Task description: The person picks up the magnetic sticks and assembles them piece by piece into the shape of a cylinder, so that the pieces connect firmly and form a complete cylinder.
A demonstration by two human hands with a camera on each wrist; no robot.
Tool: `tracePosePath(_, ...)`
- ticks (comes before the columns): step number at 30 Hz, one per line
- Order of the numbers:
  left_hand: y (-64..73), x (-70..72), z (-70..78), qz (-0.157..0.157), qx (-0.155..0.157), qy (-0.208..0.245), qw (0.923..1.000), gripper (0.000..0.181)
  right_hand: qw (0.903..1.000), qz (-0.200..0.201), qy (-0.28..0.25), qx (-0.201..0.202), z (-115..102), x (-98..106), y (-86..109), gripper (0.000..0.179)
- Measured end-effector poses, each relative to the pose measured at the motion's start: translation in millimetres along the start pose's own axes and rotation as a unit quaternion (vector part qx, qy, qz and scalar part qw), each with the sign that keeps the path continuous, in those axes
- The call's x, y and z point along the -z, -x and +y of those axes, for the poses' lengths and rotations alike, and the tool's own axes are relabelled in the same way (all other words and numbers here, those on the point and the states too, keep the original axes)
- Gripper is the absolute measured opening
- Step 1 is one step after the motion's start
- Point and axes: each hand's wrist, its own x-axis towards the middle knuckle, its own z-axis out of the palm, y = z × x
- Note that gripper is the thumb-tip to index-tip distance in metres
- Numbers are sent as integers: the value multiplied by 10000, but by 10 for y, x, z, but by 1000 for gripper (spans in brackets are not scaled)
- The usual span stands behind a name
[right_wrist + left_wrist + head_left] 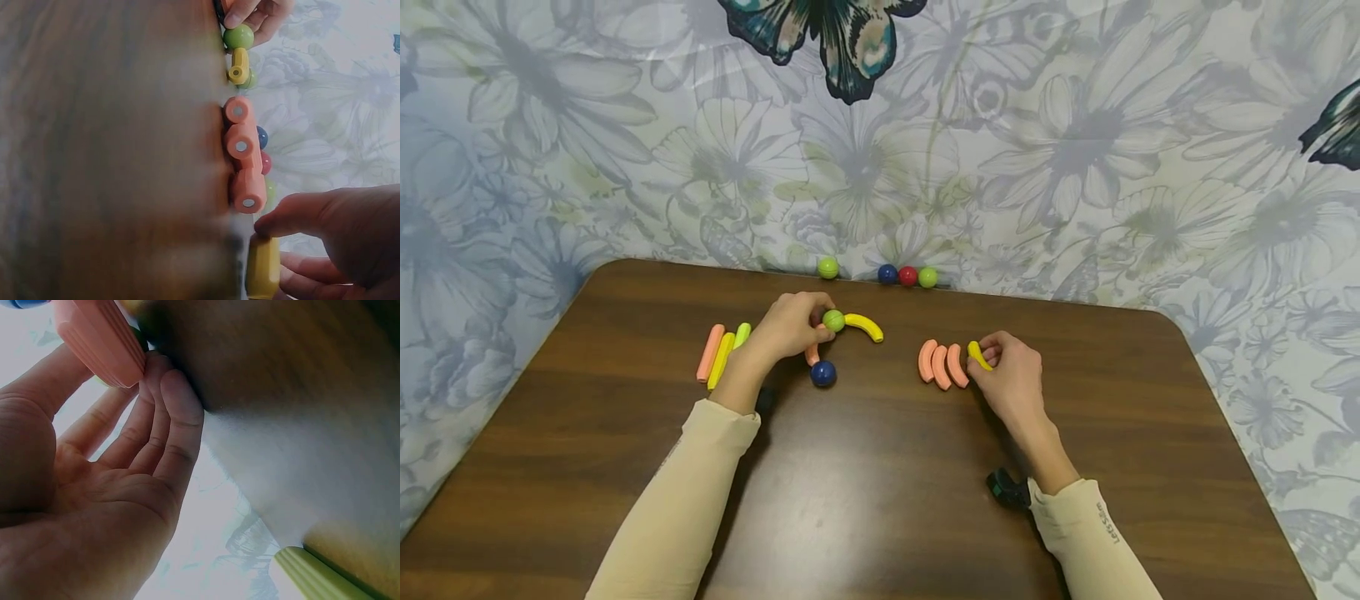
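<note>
My left hand [784,327] pinches a light green ball [833,321] between thumb and fingers. A curved yellow rod [865,327] meets that ball on its right. From its near side a salmon rod [103,344], partly hidden by the hand in the head view, runs to a dark blue ball [823,373]. My right hand [1017,377] holds a short curved yellow rod [978,356] between thumb and fingers. Just left of it, several short curved salmon rods [941,367] lie side by side, with round silvery spots on their ends [249,203].
Left of my left hand lie straight rods: salmon [710,353], yellow [721,361] and light green [742,334]. Along the table's far edge sit a green ball [827,267], a blue ball [887,274], a red ball [907,276] and another green ball [927,277]. A flowered cloth [1075,167] hangs behind.
</note>
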Motion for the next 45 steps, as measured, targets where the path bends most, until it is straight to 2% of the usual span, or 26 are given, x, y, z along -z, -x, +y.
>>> tracePosePath(3,7,-13,-11,-28,17,40,10000,36,9992,281,-175,217,-40,-21,3,22)
tracePosePath(5,2,-20,-1,-43,20,73,10000,36,9975,356,-335,505,-109,-32,7,23)
tracePosePath(10,-16,-20,-7,-67,29,109,9999,38,9877,-1,-559,1458,-380,-138,31,23)
tracePosePath(13,-19,-6,-23,-67,30,138,9999,41,9820,-234,-576,1782,-539,-253,38,23)
tracePosePath(20,-28,-4,-22,-107,106,160,9998,41,9685,-992,-638,2193,-818,-465,77,21)
tracePosePath(26,-28,-8,-9,-92,78,191,9997,40,9575,-1316,-546,2509,-839,-540,149,22)
tracePosePath(33,-20,31,-23,-99,90,157,9998,41,9390,-1894,-364,2849,-860,-614,168,21)
tracePosePath(37,-21,53,-22,-96,66,111,9999,40,9365,-1976,-318,2879,-884,-635,171,21)
tracePosePath(45,-11,17,4,-166,154,116,9997,41,9367,-1884,-287,2937,-884,-670,196,21)
